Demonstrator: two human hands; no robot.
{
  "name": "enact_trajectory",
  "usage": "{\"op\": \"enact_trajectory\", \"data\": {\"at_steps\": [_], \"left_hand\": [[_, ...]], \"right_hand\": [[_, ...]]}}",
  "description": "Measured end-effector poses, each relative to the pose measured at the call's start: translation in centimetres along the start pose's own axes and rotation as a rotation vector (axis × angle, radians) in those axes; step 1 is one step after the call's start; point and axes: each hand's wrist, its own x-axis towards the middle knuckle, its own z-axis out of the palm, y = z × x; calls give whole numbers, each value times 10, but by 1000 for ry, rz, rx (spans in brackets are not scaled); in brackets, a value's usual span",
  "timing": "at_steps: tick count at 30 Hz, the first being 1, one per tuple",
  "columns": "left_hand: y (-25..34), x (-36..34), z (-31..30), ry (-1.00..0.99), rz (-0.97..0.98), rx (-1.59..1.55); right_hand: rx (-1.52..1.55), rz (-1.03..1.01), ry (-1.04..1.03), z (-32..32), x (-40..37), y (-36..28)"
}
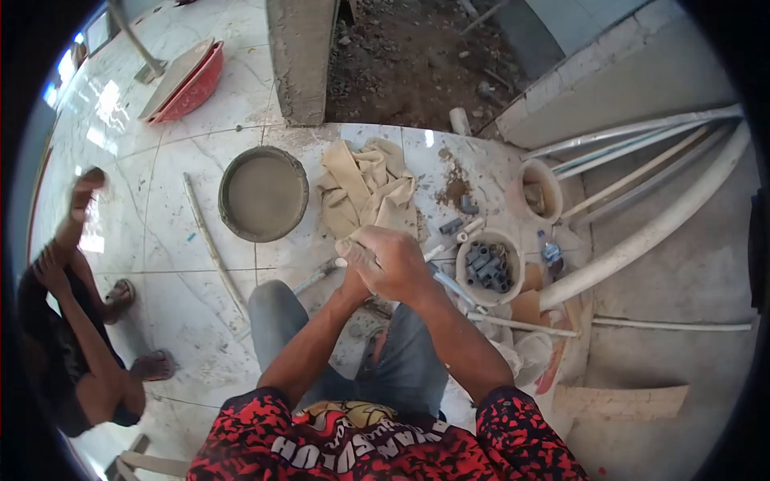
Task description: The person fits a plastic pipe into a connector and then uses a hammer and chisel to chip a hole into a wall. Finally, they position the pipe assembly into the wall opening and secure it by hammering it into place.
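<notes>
Right hand (395, 255) clenched over left hand (353, 284); left's grip hidden, can't tell; beige cloth (365, 188) just beyond, 12 o'clock; bucket of grey slurry (261, 238) at 10; best rub firm, evenly, clear of pipe-fittings tub (491, 302) at 3.

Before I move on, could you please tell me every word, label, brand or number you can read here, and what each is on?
"SULUH": end of the large upside-down white lettering on the red-and-black shirt; the letters before it are too warped to read surely.
Smaller lettering higher on that shirt: too blurred.
Plastic bottle: any label is too small.
Dark shirt at left: pale marks, unreadable.
I can make out no numbers or signs.
</notes>
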Motion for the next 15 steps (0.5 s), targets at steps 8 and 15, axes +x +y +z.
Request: {"op": "enact_trajectory", "data": {"at_steps": [8, 15], "left_hand": [[134, 31, 29, -115, -81, 256], [301, 49, 99, -229, 108, 357]], "right_hand": [[473, 423, 469, -94, -74, -22], [997, 919, 251, -218, -144, -154]]}}
